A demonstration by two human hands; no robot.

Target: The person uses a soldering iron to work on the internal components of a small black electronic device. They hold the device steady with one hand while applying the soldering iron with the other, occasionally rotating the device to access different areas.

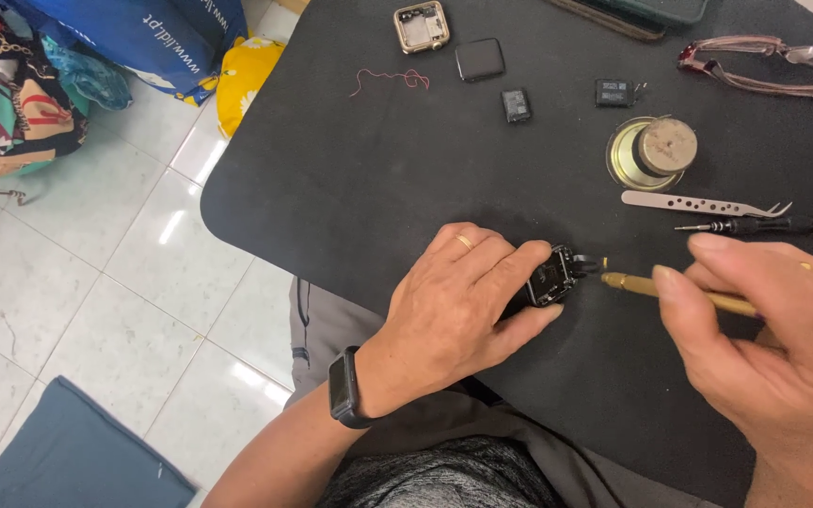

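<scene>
Small black electronic part (551, 277) sits on the dark mat (350, 179) near its front edge, pinched between thumb and fingers of the left hand (458, 301), while the right hand (769, 329) grips a brass-coloured tool (651, 287) whose tip points at it, tweezers (698, 203) and a screwdriver (764, 225) lying just behind.

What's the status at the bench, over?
Left hand pinning small black part. Right hand holding brass tool, tip beside it. Nothing between them.
</scene>
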